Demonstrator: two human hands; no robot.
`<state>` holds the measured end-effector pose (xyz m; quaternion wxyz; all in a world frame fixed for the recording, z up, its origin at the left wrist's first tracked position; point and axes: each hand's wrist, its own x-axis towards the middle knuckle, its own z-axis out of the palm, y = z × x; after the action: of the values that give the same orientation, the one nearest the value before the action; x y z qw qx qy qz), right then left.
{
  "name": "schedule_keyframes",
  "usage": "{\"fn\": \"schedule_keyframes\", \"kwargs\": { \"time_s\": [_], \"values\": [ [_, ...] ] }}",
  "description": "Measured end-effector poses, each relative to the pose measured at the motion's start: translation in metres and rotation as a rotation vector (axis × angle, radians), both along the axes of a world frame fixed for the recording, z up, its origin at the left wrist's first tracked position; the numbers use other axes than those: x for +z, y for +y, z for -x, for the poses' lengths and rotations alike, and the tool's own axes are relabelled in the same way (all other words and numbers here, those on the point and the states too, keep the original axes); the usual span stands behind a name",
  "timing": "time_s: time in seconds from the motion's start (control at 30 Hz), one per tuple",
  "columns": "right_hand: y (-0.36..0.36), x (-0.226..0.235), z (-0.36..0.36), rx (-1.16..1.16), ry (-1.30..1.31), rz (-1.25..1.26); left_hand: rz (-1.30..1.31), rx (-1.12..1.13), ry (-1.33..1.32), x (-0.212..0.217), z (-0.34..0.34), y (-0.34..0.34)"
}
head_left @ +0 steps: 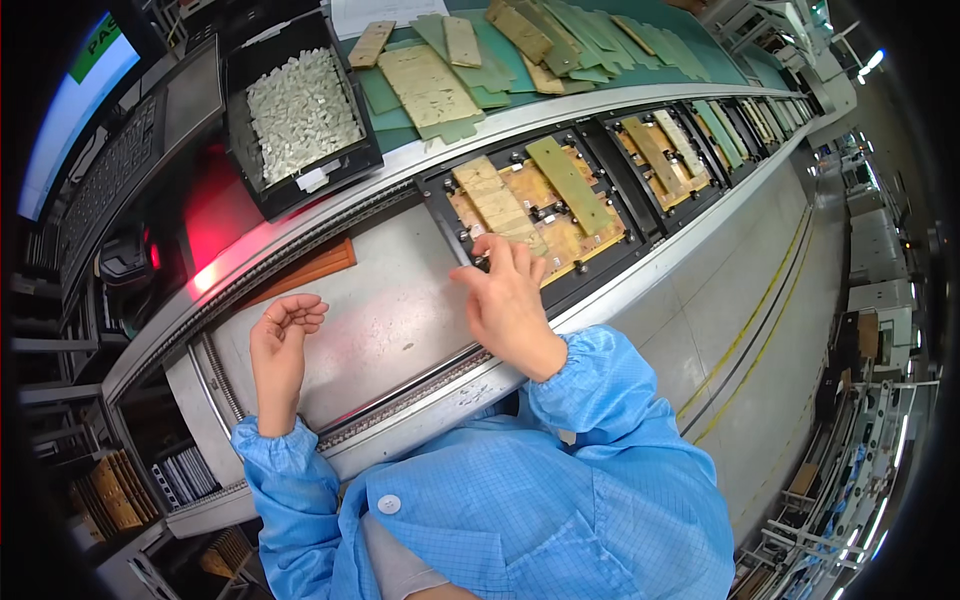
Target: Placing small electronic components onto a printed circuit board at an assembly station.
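the right hand rests its fingertips on the black tray edge, gripping nothing. the left hand is loosely curled, empty. the tray looks stiff and light; hold by its rim, as the boards look fragile.

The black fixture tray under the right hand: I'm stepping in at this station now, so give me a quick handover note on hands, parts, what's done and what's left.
Left hand: empty, fingers curled, hovering over the bare grey conveyor plate.
Right hand: fingertips on the near left edge of the black fixture tray; whether it grips anything cannot be told.
Parts: the tray holds a tan board with a beige strip and a green strip laid on it. More loaded trays follow to the right. Loose panels and a bin of small white parts lie beyond the line.
Done: both strips appear placed.
Left: cannot tell from here; check seating.
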<state>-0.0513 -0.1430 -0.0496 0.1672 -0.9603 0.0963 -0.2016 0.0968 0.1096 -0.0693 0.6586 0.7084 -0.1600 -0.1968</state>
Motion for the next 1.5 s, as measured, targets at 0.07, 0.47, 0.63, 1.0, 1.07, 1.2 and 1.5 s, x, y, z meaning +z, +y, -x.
{"fn": "schedule_keyframes", "kwargs": {
  "time_s": [0.07, 0.47, 0.63, 1.0, 1.07, 1.2, 1.5],
  "values": [
    [-0.015, -0.002, -0.002, -0.069, -0.001, 0.024, 0.008, -0.012, 0.002, 0.001, -0.007, -0.006],
    [0.128, 0.072, -0.055, 0.828, 0.029, -0.054, -0.160, 0.973, -0.805, 0.056, 0.108, 0.093],
    [0.208, 0.079, -0.087, 1.306, 0.052, -0.030, -0.527, 1.669, -1.256, 0.106, 0.282, 0.168],
    [0.291, 0.037, -0.099, 1.789, 0.263, -0.235, -0.490, 2.856, 0.170, 0.109, 0.641, 0.235],
    [0.288, 0.035, -0.107, 1.785, 0.302, -0.243, -0.450, 2.900, 0.054, 0.084, 0.690, 0.256],
    [0.274, 0.021, -0.127, 1.701, 0.329, -0.300, -0.698, 2.902, 0.222, 0.085, 0.707, 0.283],
    [0.264, 0.030, -0.112, 1.684, 0.667, -0.582, 0.095, 2.620, -0.938, 0.185, 0.557, 0.206]
  ]
}}
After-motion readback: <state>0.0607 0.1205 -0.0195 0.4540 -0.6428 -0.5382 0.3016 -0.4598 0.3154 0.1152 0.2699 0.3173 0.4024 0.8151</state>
